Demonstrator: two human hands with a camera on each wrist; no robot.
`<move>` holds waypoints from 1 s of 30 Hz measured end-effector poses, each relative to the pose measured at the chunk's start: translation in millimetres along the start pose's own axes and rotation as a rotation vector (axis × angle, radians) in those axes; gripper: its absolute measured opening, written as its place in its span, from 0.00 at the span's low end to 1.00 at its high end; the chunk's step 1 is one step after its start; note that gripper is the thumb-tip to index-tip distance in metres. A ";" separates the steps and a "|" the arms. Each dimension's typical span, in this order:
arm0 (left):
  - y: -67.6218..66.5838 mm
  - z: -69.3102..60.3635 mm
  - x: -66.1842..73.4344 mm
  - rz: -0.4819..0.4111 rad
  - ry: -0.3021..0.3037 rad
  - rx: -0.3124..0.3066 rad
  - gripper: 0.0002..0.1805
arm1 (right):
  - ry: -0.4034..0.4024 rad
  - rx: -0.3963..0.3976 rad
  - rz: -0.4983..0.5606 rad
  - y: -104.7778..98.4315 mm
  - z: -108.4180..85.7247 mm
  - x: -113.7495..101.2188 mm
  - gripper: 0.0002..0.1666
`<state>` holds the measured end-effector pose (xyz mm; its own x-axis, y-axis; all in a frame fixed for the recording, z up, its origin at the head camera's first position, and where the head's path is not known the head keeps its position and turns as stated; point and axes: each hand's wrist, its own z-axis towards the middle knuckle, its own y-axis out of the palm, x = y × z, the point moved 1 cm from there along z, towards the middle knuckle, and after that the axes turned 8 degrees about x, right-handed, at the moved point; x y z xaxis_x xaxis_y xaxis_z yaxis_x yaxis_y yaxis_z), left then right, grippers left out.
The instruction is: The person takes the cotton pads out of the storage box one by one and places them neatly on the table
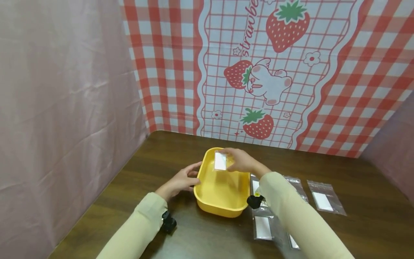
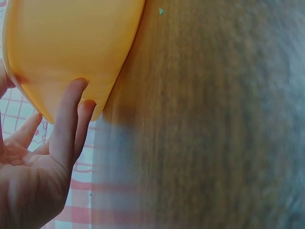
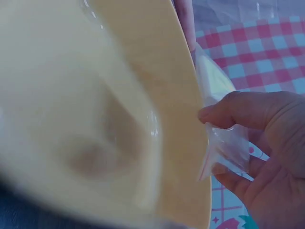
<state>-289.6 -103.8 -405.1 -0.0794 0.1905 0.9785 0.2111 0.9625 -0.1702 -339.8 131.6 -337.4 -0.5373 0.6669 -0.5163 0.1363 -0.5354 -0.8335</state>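
Observation:
A yellow plastic basin (image 1: pixel 221 209) stands on the table, with no contents visible inside it. My right hand (image 1: pixel 240 161) is over its far end and pinches a small clear zip bag (image 1: pixel 220 161) with a white card in it. Close up in the right wrist view, thumb and fingertips grip the bag (image 3: pixel 226 145) beside the basin rim (image 3: pixel 190 95). My left hand (image 1: pixel 181 181) is at the basin's left side. Its fairly straight fingers (image 2: pixel 66 124) touch the outer wall in the left wrist view.
Several clear bags with white cards lie right of the basin, among them one bag (image 1: pixel 326 198) at far right and another bag (image 1: pixel 262 228) nearer. My right forearm covers some. A strawberry-patterned cloth (image 1: pixel 184 72) hangs behind the brown table (image 1: pixel 142 162); a pale curtain (image 1: pixel 64 108) hangs left.

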 end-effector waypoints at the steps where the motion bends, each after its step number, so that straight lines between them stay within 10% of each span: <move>1: 0.3 0.2 0.2 0.000 0.002 0.000 0.40 | -0.015 0.011 -0.004 -1.0 -2.5 0.0 0.39; 30: 0.7 -1.8 0.9 0.002 -0.006 0.004 0.40 | -0.091 0.301 0.078 -21.2 -111.0 7.9 0.42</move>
<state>-287.8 -103.2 -404.1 -0.0848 0.1936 0.9774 0.2072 0.9629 -0.1728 -254.5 205.8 -345.7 -0.6086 0.5761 -0.5456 -0.0648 -0.7215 -0.6894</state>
